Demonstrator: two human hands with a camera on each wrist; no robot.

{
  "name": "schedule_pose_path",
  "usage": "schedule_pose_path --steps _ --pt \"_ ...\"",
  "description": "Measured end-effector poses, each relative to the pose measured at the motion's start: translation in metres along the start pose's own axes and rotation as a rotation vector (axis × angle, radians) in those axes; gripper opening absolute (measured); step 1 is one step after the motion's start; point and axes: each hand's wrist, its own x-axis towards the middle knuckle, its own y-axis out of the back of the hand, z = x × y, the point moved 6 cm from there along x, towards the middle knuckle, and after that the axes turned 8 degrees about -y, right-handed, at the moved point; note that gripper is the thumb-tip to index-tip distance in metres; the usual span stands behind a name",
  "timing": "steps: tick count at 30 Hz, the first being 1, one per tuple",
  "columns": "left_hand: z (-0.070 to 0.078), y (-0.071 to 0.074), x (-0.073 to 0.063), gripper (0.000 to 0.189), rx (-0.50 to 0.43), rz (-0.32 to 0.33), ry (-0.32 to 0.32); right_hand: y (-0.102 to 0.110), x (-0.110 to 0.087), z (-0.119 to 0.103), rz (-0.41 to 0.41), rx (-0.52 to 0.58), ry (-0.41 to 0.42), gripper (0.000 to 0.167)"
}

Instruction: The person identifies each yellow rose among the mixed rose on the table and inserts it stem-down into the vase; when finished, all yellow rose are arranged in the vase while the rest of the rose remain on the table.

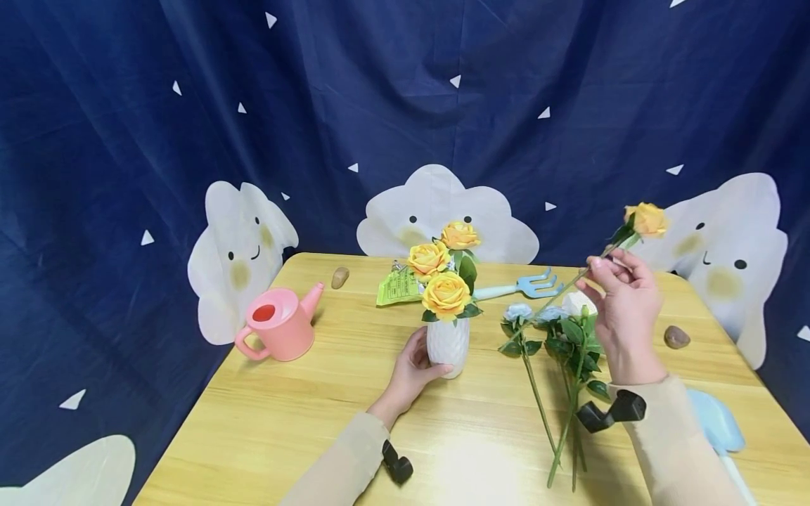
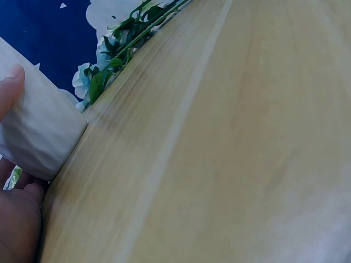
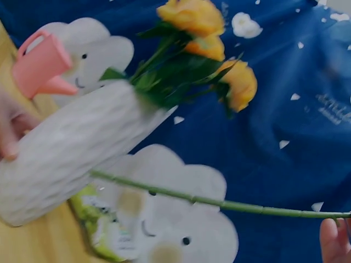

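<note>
My left hand [image 1: 414,365] grips the lower part of a white textured vase [image 1: 448,348], which stands upright on the table. Three yellow roses [image 1: 446,295] stick out of its mouth, with green leaves around them. Off to the right, my right hand [image 1: 626,302] pinches the stem of another yellow rose [image 1: 647,219] just below its bloom. That stem slants down and left, its lower end over the blue flowers in the head view. In the right wrist view, the green stem [image 3: 247,207] runs toward the vase, which it overlaps.
Pale blue flowers [image 1: 517,313] and a white flower [image 1: 579,303] lie right of the vase. Behind are a blue hand rake [image 1: 538,284] and a green packet [image 1: 400,288]. A pink watering can [image 1: 281,327] stands left. Stones [image 1: 676,337] and a blue shovel [image 1: 715,422] are also on the table.
</note>
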Motion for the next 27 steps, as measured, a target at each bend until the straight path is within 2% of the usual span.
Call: schedule_pose_path --steps 6,15,16,18,22,25,27 --pt "0.000 0.001 0.000 0.074 0.014 -0.001 -0.007 -0.022 0.000 -0.021 -0.020 0.142 0.120 0.041" --pt "0.000 0.000 0.000 0.075 0.011 0.003 -0.011 -0.049 -0.006 -0.029 -0.040 0.137 0.265 0.043" --pt "0.003 -0.001 0.000 0.075 0.006 0.002 -0.009 -0.052 -0.007 -0.028 -0.048 0.138 0.277 0.042" --pt "0.011 -0.002 -0.001 0.074 0.002 -0.003 0.000 -0.057 -0.009 -0.026 -0.063 0.131 0.297 0.039" --pt "0.012 -0.002 0.000 0.075 -0.016 -0.004 0.021 -0.066 -0.013 -0.020 -0.093 0.115 0.318 0.035" --pt "0.000 -0.001 0.001 0.076 -0.012 0.003 0.026 -0.072 -0.015 -0.015 -0.114 0.107 0.317 0.036" --pt "-0.002 0.000 0.001 0.076 -0.001 0.007 0.024 -0.075 -0.017 -0.012 -0.127 0.110 0.311 0.036"
